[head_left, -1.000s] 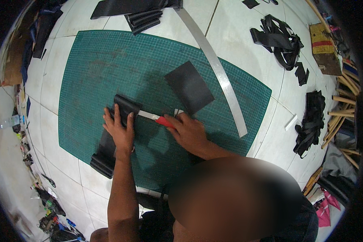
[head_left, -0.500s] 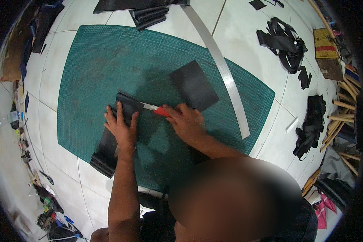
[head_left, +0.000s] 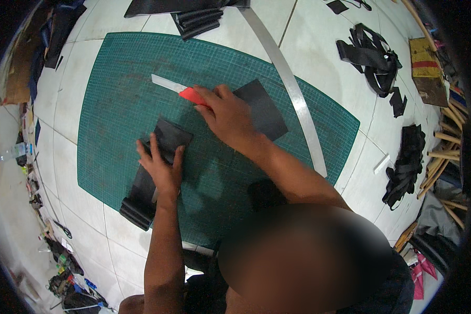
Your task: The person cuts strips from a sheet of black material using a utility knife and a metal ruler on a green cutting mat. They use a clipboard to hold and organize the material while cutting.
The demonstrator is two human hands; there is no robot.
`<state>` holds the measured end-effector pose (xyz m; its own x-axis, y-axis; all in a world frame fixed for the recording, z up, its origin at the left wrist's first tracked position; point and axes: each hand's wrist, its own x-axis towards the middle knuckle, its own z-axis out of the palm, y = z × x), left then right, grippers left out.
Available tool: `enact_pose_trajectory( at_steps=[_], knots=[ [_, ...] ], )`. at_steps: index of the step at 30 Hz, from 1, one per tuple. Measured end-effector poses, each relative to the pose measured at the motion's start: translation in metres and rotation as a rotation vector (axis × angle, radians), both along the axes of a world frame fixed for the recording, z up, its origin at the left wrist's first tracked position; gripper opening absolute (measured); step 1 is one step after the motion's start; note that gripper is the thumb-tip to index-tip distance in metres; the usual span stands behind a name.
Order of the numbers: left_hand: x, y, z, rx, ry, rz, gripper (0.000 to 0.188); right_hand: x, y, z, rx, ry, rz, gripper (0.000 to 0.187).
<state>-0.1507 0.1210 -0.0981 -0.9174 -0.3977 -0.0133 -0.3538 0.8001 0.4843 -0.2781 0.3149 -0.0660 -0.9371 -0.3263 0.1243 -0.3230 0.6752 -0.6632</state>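
Note:
My left hand (head_left: 163, 170) lies with fingers spread on a black sheet strip (head_left: 174, 135), pressing it to the green cutting mat (head_left: 115, 104). The strip's near end is a roll (head_left: 137, 213) at the mat's lower left edge. Closed around the red handle of a cutter knife (head_left: 192, 96) is my right hand (head_left: 229, 118), above the middle of the mat. The long blade points up and left, apart from the strip. Partly behind my right hand, a black rectangular piece (head_left: 267, 110) rests on the mat.
A long metal ruler (head_left: 297, 102) crosses the mat's right side. Beyond the far edge lie folded black pieces (head_left: 199, 21). Black straps (head_left: 371, 57) and a black bundle (head_left: 404, 165) are on the tiles at right, near a yellow box (head_left: 428, 73). Scattered items line the left.
My right hand has moved the knife up and left, away from the strip's edge. The strip's far end now shows a flap spread to the right. My left hand stays on it.

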Motion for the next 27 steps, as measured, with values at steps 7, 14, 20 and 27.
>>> enact_pose_trajectory(
  at_steps=[7,14,20,27],
  knots=[
    [0.011,-0.010,0.010,0.236,0.255,0.098,0.076,0.052,0.051,-0.001,-0.129,-0.214,-0.046,0.047],
    [0.012,-0.013,0.005,0.257,0.365,0.160,0.078,0.099,0.071,0.001,-0.076,-0.357,-0.016,0.048],
    [0.013,-0.013,0.006,0.223,0.363,0.195,0.070,0.117,0.076,-0.003,-0.057,-0.354,0.013,0.048],
    [0.010,-0.014,-0.003,-0.012,0.000,-0.061,0.061,0.131,0.085,0.004,0.113,-0.313,0.104,0.047]
  ],
)
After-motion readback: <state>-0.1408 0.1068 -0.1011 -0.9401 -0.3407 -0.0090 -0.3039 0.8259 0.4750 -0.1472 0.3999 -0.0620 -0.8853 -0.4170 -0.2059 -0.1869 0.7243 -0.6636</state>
